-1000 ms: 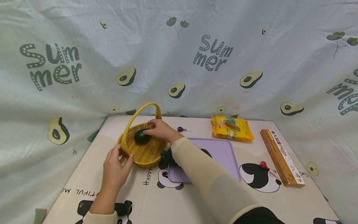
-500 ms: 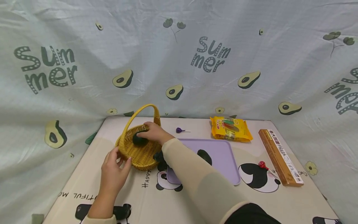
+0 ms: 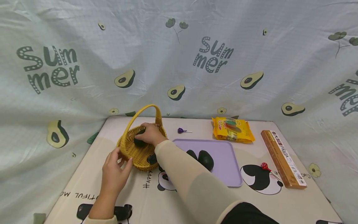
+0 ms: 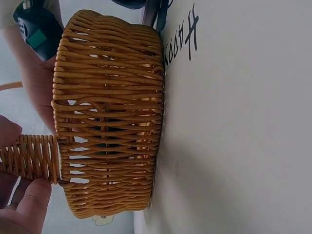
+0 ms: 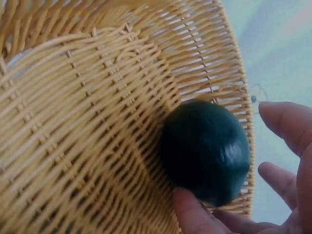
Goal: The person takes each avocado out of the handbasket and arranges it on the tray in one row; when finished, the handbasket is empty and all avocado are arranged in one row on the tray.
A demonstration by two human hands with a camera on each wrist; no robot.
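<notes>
A yellow wicker basket (image 3: 140, 155) with a tall arched handle (image 3: 129, 127) stands at the back left. My left hand (image 3: 115, 171) pinches the base of that handle between thumb and fingers, as the left wrist view shows. Inside lies a dark green avocado (image 5: 207, 151), against the far wall. My right hand (image 3: 151, 134) reaches over it with fingers spread. In the right wrist view one fingertip (image 5: 185, 201) touches the avocado's lower edge, while other fingers stand apart from it near the rim.
A lilac tray (image 3: 223, 155) to the right of the basket holds avocados (image 3: 205, 160), partly behind the right sleeve. Farther off lie a purple lollipop (image 3: 181, 130), a yellow snack bag (image 3: 233, 130), a red lollipop (image 3: 265, 166) and a long pasta box (image 3: 283, 158).
My right hand has shifted slightly left and deeper over the avocado in the basket. The right forearm has swung left, uncovering more of the tray's avocados. My left hand stays at the handle.
</notes>
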